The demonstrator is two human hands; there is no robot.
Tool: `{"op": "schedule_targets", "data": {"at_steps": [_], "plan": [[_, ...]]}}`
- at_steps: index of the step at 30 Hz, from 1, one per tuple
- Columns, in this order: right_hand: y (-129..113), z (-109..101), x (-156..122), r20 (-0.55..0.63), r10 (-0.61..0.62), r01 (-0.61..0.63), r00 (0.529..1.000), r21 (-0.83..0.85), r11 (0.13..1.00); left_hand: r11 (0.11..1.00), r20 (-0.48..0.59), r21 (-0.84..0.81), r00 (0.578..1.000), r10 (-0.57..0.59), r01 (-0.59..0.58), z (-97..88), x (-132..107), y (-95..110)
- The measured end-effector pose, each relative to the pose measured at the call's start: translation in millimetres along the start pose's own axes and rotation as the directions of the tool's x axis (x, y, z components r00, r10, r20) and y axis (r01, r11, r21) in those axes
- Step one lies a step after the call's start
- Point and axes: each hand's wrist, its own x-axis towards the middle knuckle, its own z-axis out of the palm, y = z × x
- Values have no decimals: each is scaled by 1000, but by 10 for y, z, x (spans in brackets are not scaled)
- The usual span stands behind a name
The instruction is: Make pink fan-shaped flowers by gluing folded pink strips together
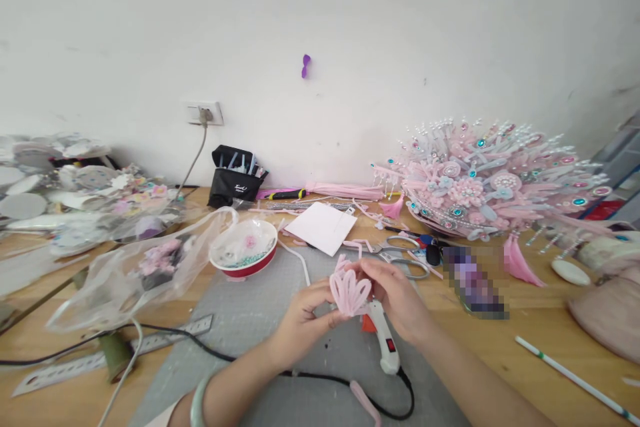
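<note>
Pink looped flower (351, 295), mid-frame above the mat, basically a fan of fuzzy petals bent from soft stems. Looks like chenille, plush and a bit fluffy around the edges. Left hand (303, 315) gripping it low on the left side, between thumb and fingers. Right hand (397, 293) with bent fingers up against its upper right; can't tell how tight, thumb hidden.

Working outward from the near edge: a loose pink fuzzy strip (366, 404) at the bottom, plus a smooth pale bangle (199, 403) around the left forearm. Over to the right, a skinny white stick (575, 379) with green bands. Next, a white plastic glue gun (385, 340) with a red switch and an orange trigger, just beneath the right hand, trailing a rubbery black cord (320, 377). Under all that, a flat grey mat (240, 327) on a wood-grain table (480, 360).

A little farther, left side: crinkly clear bag (115, 273) with pink petal bits inside, then a round bowl (253, 270), glossy red outside and white inside, with tiny teal beads. Behind the hands, metal scissors (400, 257) and a flat white card (320, 228).

At the back right, a huge headdress (470, 187), all pink and white fuzz, pearly spikes, faceted teal gems and silky tassels. Along the wall, a soft black pouch (235, 183) and a bundle of long pink stems (345, 190). Farthest back, a matte pale wall (380, 27) with a little purple bow (305, 67).
</note>
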Motion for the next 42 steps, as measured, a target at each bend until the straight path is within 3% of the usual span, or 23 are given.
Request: {"op": "schedule_targets", "data": {"at_steps": [13, 27, 42], "plan": [[-82, 25, -38, 79, -125, 131, 989, -80, 988, 997, 16, -62, 999, 43, -42, 17, 2, 1], [-108, 61, -36, 34, -84, 82, 996, 61, 995, 997, 37, -69, 999, 36, -34, 13, 7, -2], [-101, 50, -37, 20, -110, 110, 994, 23, 994, 999, 31, -48, 999, -7, 9, 45, 15, 3]]}}
